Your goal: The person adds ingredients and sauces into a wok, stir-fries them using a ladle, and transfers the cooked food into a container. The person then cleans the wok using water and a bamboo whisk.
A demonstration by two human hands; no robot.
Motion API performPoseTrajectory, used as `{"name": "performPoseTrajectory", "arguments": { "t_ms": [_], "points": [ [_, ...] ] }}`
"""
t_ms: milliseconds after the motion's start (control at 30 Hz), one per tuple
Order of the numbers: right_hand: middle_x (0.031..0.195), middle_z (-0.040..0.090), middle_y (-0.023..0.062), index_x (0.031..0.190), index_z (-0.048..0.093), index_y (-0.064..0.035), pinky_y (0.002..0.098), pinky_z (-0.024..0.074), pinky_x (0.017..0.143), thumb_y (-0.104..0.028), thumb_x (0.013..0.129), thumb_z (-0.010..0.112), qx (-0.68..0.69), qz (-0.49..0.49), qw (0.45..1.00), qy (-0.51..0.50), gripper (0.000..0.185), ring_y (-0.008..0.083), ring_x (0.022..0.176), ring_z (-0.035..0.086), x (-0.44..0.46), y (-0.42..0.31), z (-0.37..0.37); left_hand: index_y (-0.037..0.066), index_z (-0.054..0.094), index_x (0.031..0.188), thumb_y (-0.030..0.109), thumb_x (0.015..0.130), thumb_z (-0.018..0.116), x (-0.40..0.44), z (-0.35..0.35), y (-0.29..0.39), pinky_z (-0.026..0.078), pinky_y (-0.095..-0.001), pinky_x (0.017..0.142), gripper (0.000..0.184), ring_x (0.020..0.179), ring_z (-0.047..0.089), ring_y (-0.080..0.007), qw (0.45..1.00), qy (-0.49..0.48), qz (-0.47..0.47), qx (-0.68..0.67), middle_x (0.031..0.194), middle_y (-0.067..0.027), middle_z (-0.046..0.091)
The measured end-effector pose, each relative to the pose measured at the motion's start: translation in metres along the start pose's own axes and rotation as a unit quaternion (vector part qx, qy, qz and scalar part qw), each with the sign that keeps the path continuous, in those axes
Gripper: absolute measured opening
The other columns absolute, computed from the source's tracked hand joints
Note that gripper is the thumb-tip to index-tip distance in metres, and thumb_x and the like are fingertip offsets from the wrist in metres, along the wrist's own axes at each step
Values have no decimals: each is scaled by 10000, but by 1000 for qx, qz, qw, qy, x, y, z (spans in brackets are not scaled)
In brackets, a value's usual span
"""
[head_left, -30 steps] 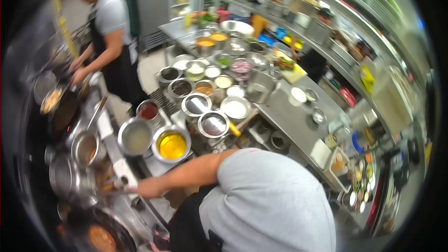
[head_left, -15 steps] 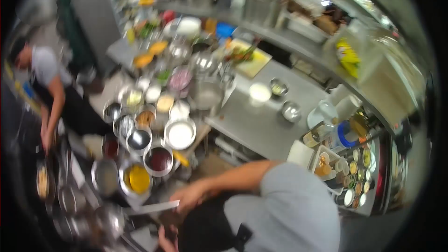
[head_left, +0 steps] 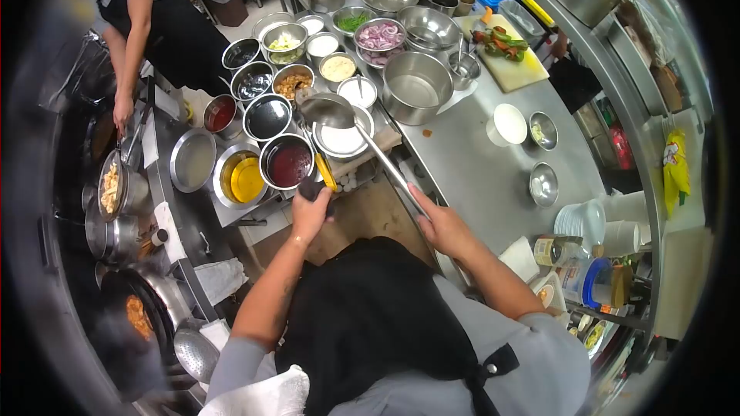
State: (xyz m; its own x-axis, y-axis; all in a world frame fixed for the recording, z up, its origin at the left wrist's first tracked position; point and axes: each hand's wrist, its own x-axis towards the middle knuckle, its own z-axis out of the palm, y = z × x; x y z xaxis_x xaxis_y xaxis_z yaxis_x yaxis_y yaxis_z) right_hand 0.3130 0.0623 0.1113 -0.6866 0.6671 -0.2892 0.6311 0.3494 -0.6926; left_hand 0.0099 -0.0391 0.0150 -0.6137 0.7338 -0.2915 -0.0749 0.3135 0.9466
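Note:
My right hand [head_left: 441, 225] is closed round the long metal handle of a ladle [head_left: 327, 110]. The ladle's bowl hangs over the rim of a pot of white sauce [head_left: 344, 139]. My left hand [head_left: 310, 214] is closed on something dark that I cannot make out. It is beside a yellow handle [head_left: 326, 174] and just below a pot of dark red liquid [head_left: 287, 162]. Left of that pot stands a bowl of yellow oil [head_left: 245, 179]. A pot of black liquid [head_left: 267, 117] sits farther back.
A co-worker [head_left: 158, 19] at the upper left holds a pan of food [head_left: 110, 187]. A large empty pot [head_left: 417, 86] and a cutting board [head_left: 520, 68] with peppers are on the steel table [head_left: 462, 177]. A black pan [head_left: 127, 293] holds orange food at lower left.
The view has turned toward the sauce pots. My right hand now holds the ladle over them. My left hand has come forward beside the yellow handle. The co-worker's arms remain over the stove.

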Motion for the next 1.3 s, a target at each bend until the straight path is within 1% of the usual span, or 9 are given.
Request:
{"name": "performPoseTrajectory", "arguments": {
  "t_ms": [133,433,567,633,733,967,1067,1133,1300],
  "points": [
    [813,644,274,1667,247,-335,557,488,725,-65,977,615,-39,-38,997,52,827,477,763,646,24,40,14,-2,602,1203,243,912,734,44,43,9,575,-371,484,402,630,707,-236,995,77,38,52,864,-123,703],
    [810,666,314,1649,302,-334,579,485,714,-79,981,618,18,11,998,52,782,523,757,653,13,40,26,31,655,1252,240,848,745,86,65,-11,553,-496,921,463,1038,712,-443,975,113,71,178,1077,-253,745],
    [842,674,321,1655,287,-344,570,493,738,-96,987,620,35,29,998,38,786,519,789,665,8,41,31,39,666,1240,239,848,753,81,62,-3,561,-489,902,448,1022,719,-433,961,126,122,214,1074,-240,749],
    [1190,686,333,1661,285,-322,513,550,886,-90,986,619,60,62,996,7,788,512,1001,690,5,42,32,42,668,1238,241,850,754,82,61,-3,562,-485,901,444,1020,720,-431,964,121,115,207,1073,-238,749],
    [955,689,338,1661,287,-322,541,513,807,-100,983,627,75,-13,996,48,790,513,863,679,2,57,44,45,670,1227,245,854,756,87,61,-10,564,-479,897,432,1015,722,-428,971,111,96,187,1072,-235,750],
    [1168,719,287,1660,306,-264,491,537,940,-98,984,631,93,-64,991,71,768,492,985,700,-4,56,48,34,664,1200,276,849,761,88,58,-11,564,-486,883,437,1000,726,-434,977,91,64,184,1057,-250,748],
    [945,751,201,1672,286,-251,443,584,745,-91,1014,601,60,-173,975,126,747,351,749,717,0,56,40,28,661,1202,304,843,764,91,57,-13,564,-495,893,464,1010,723,-441,975,85,53,198,1054,-257,748],
    [806,594,51,1682,265,-247,298,500,535,-60,1049,541,374,146,907,-129,715,130,591,544,-3,38,12,29,660,1212,313,842,761,89,56,-12,557,-499,911,478,1029,716,-448,971,86,78,208,1060,-261,747],
    [675,414,-32,1692,211,-236,245,354,410,-64,1064,513,499,157,836,-165,718,60,490,382,0,17,-6,37,652,1262,303,851,770,79,50,-3,603,-480,819,504,931,755,-404,957,80,117,254,1043,-239,760]
  ]
}}
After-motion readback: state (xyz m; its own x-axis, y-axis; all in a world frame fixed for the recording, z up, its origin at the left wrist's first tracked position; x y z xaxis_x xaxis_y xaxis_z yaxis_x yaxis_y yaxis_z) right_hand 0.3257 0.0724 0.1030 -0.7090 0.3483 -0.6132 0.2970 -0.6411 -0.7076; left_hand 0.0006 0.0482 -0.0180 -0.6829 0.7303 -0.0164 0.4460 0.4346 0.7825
